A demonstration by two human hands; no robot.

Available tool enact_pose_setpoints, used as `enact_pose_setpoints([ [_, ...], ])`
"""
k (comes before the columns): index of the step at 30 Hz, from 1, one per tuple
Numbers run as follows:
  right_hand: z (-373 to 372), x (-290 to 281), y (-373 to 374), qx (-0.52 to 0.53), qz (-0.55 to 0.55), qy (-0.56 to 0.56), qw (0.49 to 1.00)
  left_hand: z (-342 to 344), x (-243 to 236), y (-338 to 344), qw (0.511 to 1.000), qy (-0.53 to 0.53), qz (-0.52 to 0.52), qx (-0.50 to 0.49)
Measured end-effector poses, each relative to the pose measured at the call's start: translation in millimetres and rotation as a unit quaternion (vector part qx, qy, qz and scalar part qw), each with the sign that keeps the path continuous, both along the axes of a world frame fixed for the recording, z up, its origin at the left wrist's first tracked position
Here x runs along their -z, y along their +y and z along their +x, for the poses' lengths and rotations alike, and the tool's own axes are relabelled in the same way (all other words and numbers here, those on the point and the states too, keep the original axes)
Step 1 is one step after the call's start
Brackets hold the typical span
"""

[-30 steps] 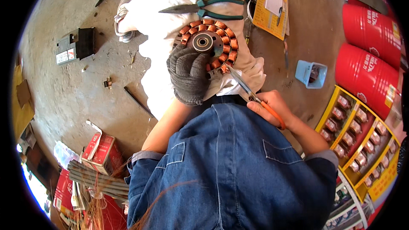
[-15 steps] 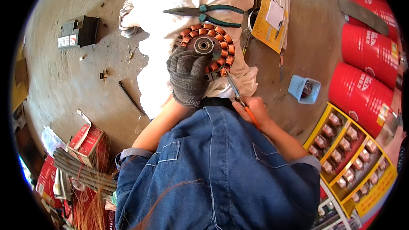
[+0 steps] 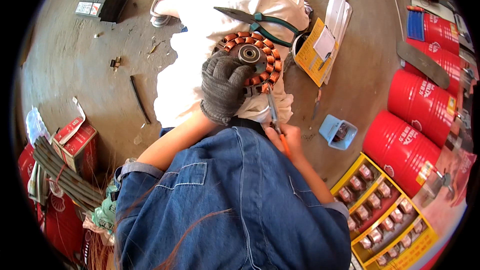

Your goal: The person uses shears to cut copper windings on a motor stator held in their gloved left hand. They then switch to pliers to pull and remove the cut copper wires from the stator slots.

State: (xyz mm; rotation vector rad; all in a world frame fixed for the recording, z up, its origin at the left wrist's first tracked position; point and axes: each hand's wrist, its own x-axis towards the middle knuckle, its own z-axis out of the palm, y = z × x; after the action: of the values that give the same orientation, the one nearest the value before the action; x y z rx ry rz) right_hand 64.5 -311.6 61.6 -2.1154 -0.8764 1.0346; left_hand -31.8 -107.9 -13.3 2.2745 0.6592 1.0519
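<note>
My left hand (image 3: 224,86), in a dark grey knit glove, is closed on a round stator (image 3: 271,60) ringed with copper coils, with a bearing (image 3: 249,54) at its centre, lying on white cloth (image 3: 175,90) over my lap. My right hand (image 3: 289,139), bare, grips orange-handled pliers (image 3: 273,108); their metal jaws touch the stator's lower right coils, and I cannot make out what is between them. Large pliers with green handles (image 3: 272,26) lie on the cloth above the stator, slightly apart from my hands.
A black battery (image 3: 102,2) and small scraps sit on the floor at left. A box (image 3: 75,150) and hoses (image 3: 67,175) lie lower left. At right are a yellow board with notepad (image 3: 312,62), blue container (image 3: 337,131), red drums (image 3: 410,105) and a yellow rack (image 3: 380,220).
The whole view has shifted as my head moved. The pliers in my right hand stand more upright, their jaws still at the lower right coils. My left hand stays on the stator.
</note>
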Motion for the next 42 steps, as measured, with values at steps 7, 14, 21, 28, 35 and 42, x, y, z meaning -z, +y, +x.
enact_pose_setpoints([
  [7,52,-72,22,-0.011,-0.219,0.229,0.949,-5,6,2,0.999,-0.016,0.009,0.029],
  [14,59,-102,31,-0.037,-0.307,0.222,0.925,-11,7,-2,0.999,0.003,0.013,0.033],
  [21,54,-116,41,-0.024,-0.293,0.246,0.924,-14,10,2,0.998,0.001,0.006,0.061],
  [28,54,-126,50,-0.027,-0.324,0.246,0.913,-13,9,2,0.998,-0.006,0.006,0.058],
  [35,51,-113,33,-0.077,-0.289,0.193,0.934,-15,8,2,0.998,0.005,0.005,0.057],
  [42,48,-106,22,-0.056,-0.279,0.200,0.937,-15,7,4,0.998,0.005,0.012,0.066],
])
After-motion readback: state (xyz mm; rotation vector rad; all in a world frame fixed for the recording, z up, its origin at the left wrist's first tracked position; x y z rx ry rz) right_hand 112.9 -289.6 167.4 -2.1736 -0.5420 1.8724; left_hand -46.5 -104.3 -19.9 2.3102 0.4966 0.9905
